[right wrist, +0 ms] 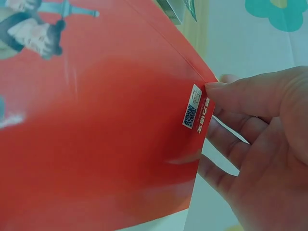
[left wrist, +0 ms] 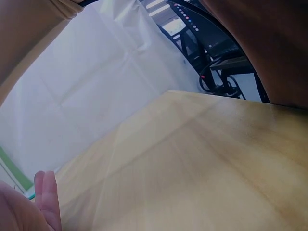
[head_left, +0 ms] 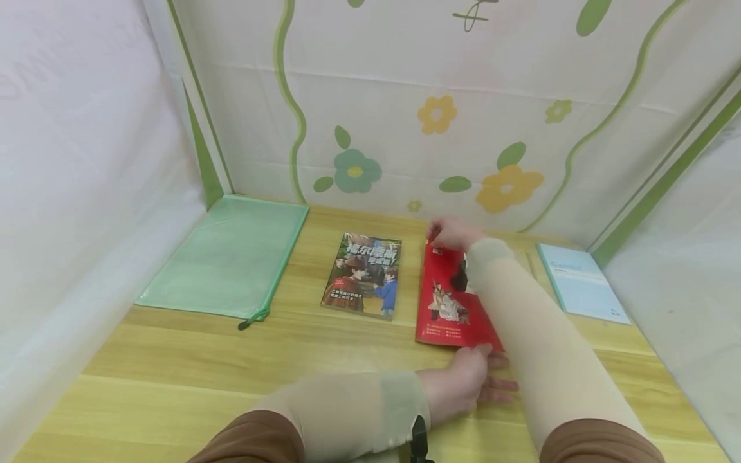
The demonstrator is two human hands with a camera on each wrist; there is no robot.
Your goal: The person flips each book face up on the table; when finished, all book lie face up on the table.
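Note:
A red book (head_left: 431, 299) with drawn figures on its cover is at the right of centre in the head view. At its far left corner, my right hand (head_left: 454, 233) pinches the cover's edge between thumb and fingers. In the right wrist view the thumb (right wrist: 240, 96) presses on the red cover (right wrist: 120, 120) beside a small code label. My left hand (head_left: 463, 382) is at the book's near edge, its fingers stretched out to the right; whether it touches the book I cannot tell. Two straight fingers of the left hand (left wrist: 45, 197) show in the left wrist view. My right forearm hides the book's right part.
A comic-style book (head_left: 363, 276) lies left of the red one. Farther left is a green zip pouch (head_left: 226, 254), its zip pull toward me. A light blue notebook (head_left: 581, 283) lies at the right. White flowered curtains (head_left: 393, 128) enclose the wooden table (head_left: 191, 366).

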